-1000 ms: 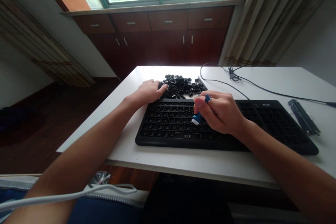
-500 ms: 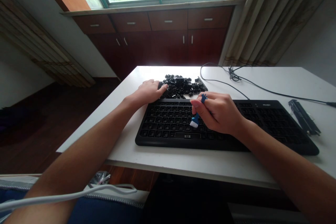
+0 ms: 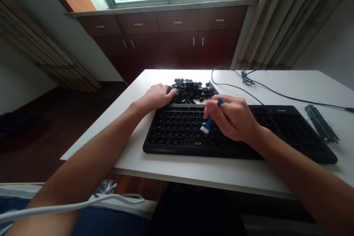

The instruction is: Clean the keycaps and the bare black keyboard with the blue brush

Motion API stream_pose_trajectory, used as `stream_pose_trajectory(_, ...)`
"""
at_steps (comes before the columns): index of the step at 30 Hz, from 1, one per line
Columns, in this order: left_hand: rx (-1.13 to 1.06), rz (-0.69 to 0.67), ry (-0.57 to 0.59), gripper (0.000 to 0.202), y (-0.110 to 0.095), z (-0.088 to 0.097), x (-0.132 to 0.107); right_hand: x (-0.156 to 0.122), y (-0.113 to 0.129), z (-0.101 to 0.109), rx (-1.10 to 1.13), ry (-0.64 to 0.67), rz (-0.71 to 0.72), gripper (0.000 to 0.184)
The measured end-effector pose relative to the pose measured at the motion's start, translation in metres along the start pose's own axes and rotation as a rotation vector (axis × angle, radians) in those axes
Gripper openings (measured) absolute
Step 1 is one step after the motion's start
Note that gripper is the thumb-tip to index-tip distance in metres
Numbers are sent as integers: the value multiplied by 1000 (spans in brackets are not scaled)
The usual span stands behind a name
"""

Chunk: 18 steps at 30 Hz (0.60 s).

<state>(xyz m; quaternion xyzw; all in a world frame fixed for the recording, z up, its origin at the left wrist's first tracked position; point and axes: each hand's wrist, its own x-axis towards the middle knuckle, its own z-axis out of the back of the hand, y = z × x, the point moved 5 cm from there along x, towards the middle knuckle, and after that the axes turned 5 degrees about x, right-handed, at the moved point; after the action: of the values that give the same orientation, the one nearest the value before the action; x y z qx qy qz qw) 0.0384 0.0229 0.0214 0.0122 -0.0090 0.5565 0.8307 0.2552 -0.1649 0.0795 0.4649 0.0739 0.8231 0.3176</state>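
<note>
A black keyboard (image 3: 171, 149) with its keycaps off lies along the front of the white table. My right hand (image 3: 235, 118) is closed around a small blue brush (image 3: 209, 122), whose white bristles point down at the lower middle rows of the keyboard. Whether the bristles touch it I cannot tell. My left hand (image 3: 157, 96) rests at the keyboard's far left corner, thumb apart and fingers stretched out. Right beside its fingers is a heap of loose black keycaps (image 3: 189, 90); the fingertips partly hide the heap's left edge.
Behind the keyboard, a bundled black cable (image 3: 246, 78) runs across the table (image 3: 132, 162) to the right. A long dark plastic strip (image 3: 320, 123) lies by the keyboard's right end. In the lower left, a white cord (image 3: 69, 205) crosses in front of my left forearm.
My right hand has shifted slightly to the right with the brush, and more of the blue handle shows. My left hand stays where it was.
</note>
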Motion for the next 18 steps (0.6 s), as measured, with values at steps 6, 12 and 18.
stream_pose_trajectory(6, -6, 6, 2, 81, -1, 0, 0, -2, 0, -2, 56, 64, 27, 49)
stream_pose_trajectory(12, -4, 3, 4, 82, -2, 1, 0, -2, -2, -6, 18, 86, -10, 53)
stream_pose_trajectory(18, 6, 5, -5, 79, -1, 0, 0, -2, -6, -7, -93, 50, -60, 52)
